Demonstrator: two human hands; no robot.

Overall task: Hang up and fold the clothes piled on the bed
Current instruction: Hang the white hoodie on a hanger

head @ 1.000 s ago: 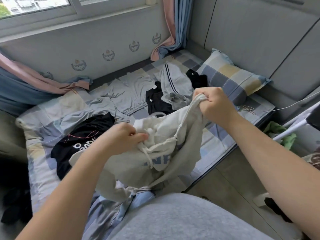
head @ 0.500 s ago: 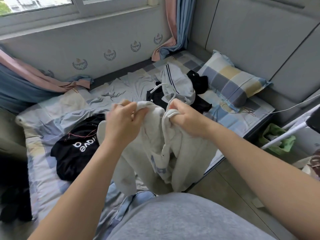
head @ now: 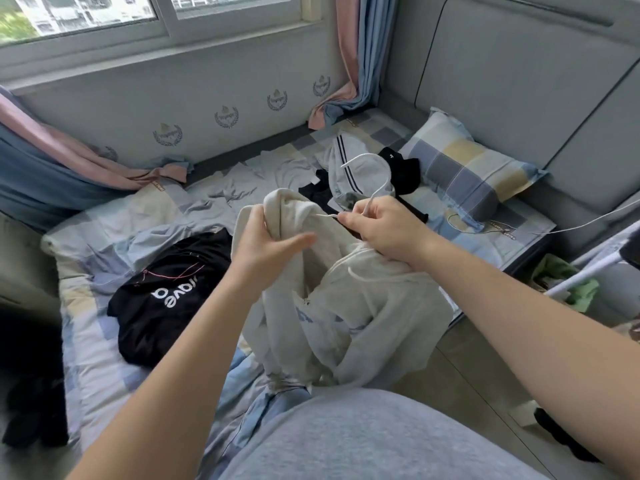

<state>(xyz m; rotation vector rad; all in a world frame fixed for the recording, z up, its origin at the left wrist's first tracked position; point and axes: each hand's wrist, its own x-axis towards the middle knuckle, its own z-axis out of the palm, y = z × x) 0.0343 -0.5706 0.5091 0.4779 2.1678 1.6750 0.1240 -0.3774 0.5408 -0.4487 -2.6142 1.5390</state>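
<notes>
I hold a cream hoodie (head: 363, 306) bunched up over the near edge of the bed (head: 100, 362). My left hand (head: 266, 247) grips a fold of the hoodie at its top, thumb sticking out. My right hand (head: 384, 230) grips a thin white hanger (head: 385, 171), which arcs up above it, just beside the hoodie's top. A drawstring runs between my two hands. On the bed lie a black printed T-shirt (head: 166, 296) at the left, a pale grey shirt (head: 242, 181) spread flat, a grey striped garment (head: 360, 168) and black clothes (head: 403, 169) near the pillow.
A checked pillow (head: 467, 168) leans at the padded headboard on the right. A white cable (head: 585, 221) runs across the bed's corner. A white rack pole (head: 595, 268) and green cloth (head: 568, 285) stand to the right of the bed. Curtains (head: 52, 168) drape onto the bed's far side.
My right hand has let go of the hoodie's edge and now holds the hanger at the hoodie's top. My left hand has shifted its grip and lifted the fabric.
</notes>
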